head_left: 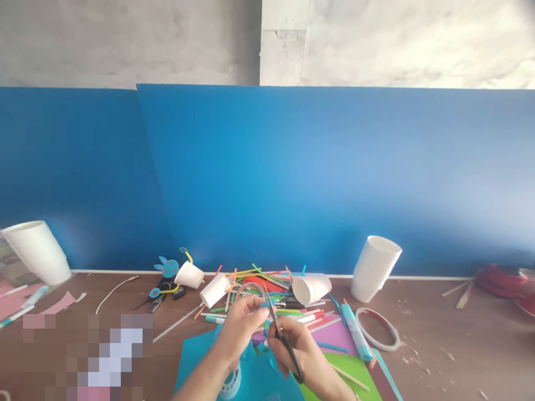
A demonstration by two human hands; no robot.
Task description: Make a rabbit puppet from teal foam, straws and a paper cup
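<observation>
Clock: centred on the two hands, 12 towards the blue panel [292, 178].
Left hand [244, 323]: thumb and finger closed in a pinch on a small blue piece [264, 304].
Right hand [298, 346]: fingers wrapped round the handles of the scissors [287, 350], blades up towards 11-12; blade gap looks narrow, exact opening can't tell.
Blue piece: held up at the blades, between the hands; whether they bite into it, can't tell.
Cutting: looks under way, not finished; piece is small, final outline can't tell.
Done, 10 o'clock: rabbit-like cutout [170, 268] has ears and marks drawn on, beside a tipped cup [189, 275]; joined or only touching, can't tell. Yellow straw [189, 256] there ends in a blue disc.
Part done, 11 o'clock: cup lying over [214, 291] with orange straws by it, no cutout seen on it.
Part done, 1 o'clock: another cup on its side [312, 289], straws near it, no cutout seen either.
Stock: cup stack [375, 270] at 2, straw and marker pile [280, 281] at 12, blue sheet [190, 365] at 7, under the hands.
Tape: white roll [378, 329] flat at 3.
</observation>
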